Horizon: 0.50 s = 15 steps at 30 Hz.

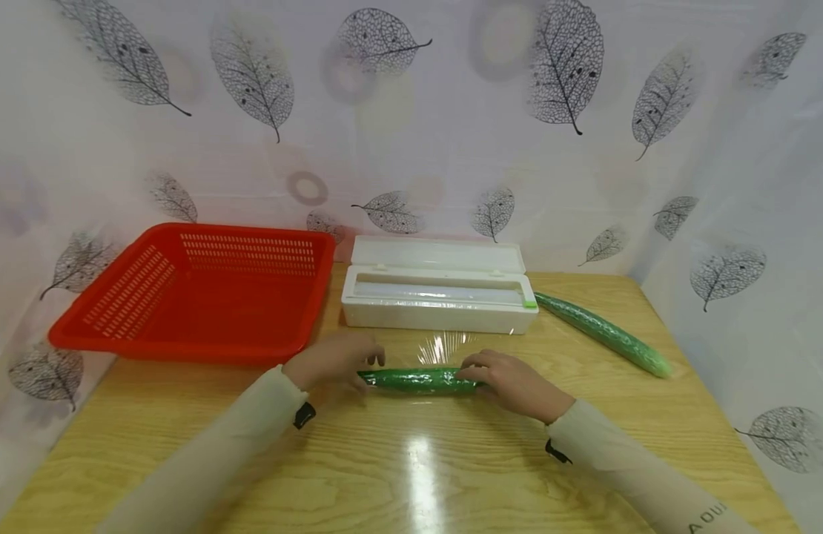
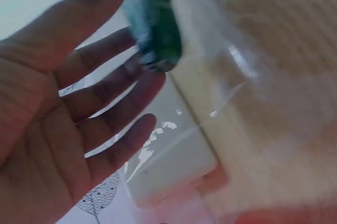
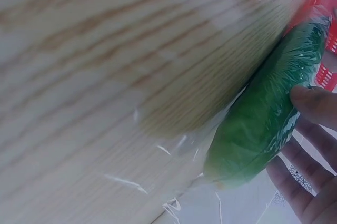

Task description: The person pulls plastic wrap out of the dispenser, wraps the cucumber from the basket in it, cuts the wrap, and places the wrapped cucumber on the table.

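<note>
A cucumber (image 1: 414,380) in clear cling film (image 3: 231,150) lies crosswise in front of the white cling film box (image 1: 438,317). My right hand (image 1: 511,382) holds its right end, thumb on the near side and fingers behind, as the right wrist view shows. At the other end is my left hand (image 1: 334,363), its fingers (image 2: 113,95) spread and fairly straight behind the dark green tip (image 2: 158,39). That hand is blurred in the head view. Loose film spreads past both ends of the cucumber and shines between it and the box.
The box's lid (image 1: 438,254) stands open at the back, showing a film roll (image 1: 438,291). A red plastic basket (image 1: 205,352) sits at the left. Another cucumber (image 1: 605,331) lies slanted at the right on the wooden table (image 1: 358,475). A leaf-patterned sheet (image 1: 445,133) hangs behind.
</note>
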{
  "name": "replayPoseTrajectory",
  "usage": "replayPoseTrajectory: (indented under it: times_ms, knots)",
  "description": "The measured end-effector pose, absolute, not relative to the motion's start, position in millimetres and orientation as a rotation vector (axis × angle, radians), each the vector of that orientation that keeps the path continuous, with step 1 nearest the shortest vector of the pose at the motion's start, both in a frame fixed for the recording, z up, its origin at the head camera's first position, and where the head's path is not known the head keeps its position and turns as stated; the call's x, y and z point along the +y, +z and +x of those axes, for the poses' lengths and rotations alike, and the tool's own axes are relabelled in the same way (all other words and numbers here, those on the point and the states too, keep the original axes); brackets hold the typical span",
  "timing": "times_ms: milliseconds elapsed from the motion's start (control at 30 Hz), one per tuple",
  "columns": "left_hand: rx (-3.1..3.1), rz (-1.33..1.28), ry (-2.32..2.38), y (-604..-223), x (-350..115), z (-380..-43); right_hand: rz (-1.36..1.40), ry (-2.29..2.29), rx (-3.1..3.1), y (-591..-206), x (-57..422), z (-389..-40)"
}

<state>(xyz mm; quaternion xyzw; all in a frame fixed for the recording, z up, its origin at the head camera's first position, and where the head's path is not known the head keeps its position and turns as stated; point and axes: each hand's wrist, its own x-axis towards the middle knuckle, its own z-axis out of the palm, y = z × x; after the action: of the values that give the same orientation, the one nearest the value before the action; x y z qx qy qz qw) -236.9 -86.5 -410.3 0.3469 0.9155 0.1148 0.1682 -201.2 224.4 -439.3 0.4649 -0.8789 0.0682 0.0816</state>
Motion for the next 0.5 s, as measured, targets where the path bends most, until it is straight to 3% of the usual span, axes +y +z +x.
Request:
replayPoseTrajectory:
  times_ms: [500]
  knots:
    - [2.601,1.002,0.421,-408.8,-87.7,-236.8,1.406,0.200,-2.622,-436.0,223.8,-199.5]
